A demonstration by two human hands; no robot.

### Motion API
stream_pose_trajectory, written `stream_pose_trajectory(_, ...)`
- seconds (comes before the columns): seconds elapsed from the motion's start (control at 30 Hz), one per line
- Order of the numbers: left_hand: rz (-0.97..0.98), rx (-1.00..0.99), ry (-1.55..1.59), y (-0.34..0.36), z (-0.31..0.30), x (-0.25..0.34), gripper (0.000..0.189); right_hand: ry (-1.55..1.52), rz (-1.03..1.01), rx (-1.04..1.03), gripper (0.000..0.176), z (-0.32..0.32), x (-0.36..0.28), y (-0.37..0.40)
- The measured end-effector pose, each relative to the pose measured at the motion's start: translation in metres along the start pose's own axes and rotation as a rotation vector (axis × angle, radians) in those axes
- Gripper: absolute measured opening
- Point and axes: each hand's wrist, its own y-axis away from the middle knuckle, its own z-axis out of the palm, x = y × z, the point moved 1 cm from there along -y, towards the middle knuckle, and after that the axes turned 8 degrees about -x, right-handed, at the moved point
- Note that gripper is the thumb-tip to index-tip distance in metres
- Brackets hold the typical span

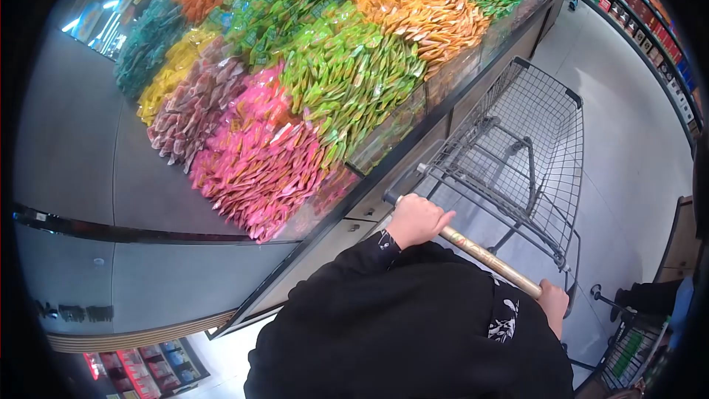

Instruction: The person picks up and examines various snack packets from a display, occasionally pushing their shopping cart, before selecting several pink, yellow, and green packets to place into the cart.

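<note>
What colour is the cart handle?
The handle is pale gold with some printed marks; it shows best in the head view.

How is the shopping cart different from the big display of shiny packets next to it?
The cart is see-through gray wire mesh; the display has solid gray panels.
The cart is smaller; the display is much bigger.
The cart has a handle gripped by the left hand and right hand; the display has colorful packets heaped on it.
Both have some gray.
</note>
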Motion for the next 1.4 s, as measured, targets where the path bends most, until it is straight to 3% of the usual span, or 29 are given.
stream_pose_trajectory(0.3, 0.027, 0.048, -0.021, 0.033, 0.003, -0.028, 0.046, -0.032, 0.116, -0.055, 0.015, 0.021, -0.051, 0.025)
stream_pose_trajectory(0.37, 0.104, 0.013, 0.000, 0.041, 0.006, -0.036, 0.045, -0.103, 0.104, 0.037, 0.016, 0.025, -0.069, 0.032)
stream_pose_trajectory(0.4, 0.087, -0.131, 0.008, 0.044, 0.000, -0.038, 0.042, -0.119, 0.110, -0.016, 0.020, 0.024, -0.081, 0.035)
stream_pose_trajectory(0.43, 0.096, -0.134, 0.013, 0.048, 0.003, -0.044, 0.042, -0.116, 0.121, -0.018, 0.020, 0.024, -0.099, 0.035)
stream_pose_trajectory(0.5, 0.243, 0.009, 0.045, 0.052, 0.006, -0.049, 0.040, -0.233, -0.097, 0.159, 0.025, 0.019, -0.141, 0.033)
stream_pose_trajectory(0.57, 0.304, 0.014, 0.057, 0.055, 0.007, -0.058, 0.038, -0.124, -0.040, 0.164, 0.027, 0.035, -0.153, 0.033)
stream_pose_trajectory(0.63, 0.272, 0.126, 0.062, 0.060, 0.013, -0.066, 0.042, -0.111, 0.075, 0.123, 0.025, 0.052, -0.149, 0.033)
stream_pose_trajectory(0.67, 0.213, -0.025, 0.041, 0.065, 0.012, -0.066, 0.048, -0.116, 0.086, 0.119, 0.025, 0.061, -0.151, 0.033)
stream_pose_trajectory(0.73, 0.203, -0.055, 0.052, 0.078, 0.007, -0.064, 0.051, -0.050, 0.127, 0.235, 0.021, 0.076, -0.157, 0.039)
stream_pose_trajectory(1.03, 0.239, -0.141, 0.096, 0.130, 0.011, -0.064, 0.056, 0.011, 0.162, 0.365, 0.018, 0.104, -0.196, 0.086)
stream_pose_trajectory(1.23, 0.240, 0.022, 0.048, 0.165, 0.017, -0.059, 0.054, 0.041, 0.133, 0.435, 0.021, 0.120, -0.206, 0.111)
stream_pose_trajectory(1.4, 0.223, 0.025, 0.027, 0.187, 0.019, -0.051, 0.051, 0.003, 0.129, 0.440, 0.021, 0.114, -0.219, 0.138)
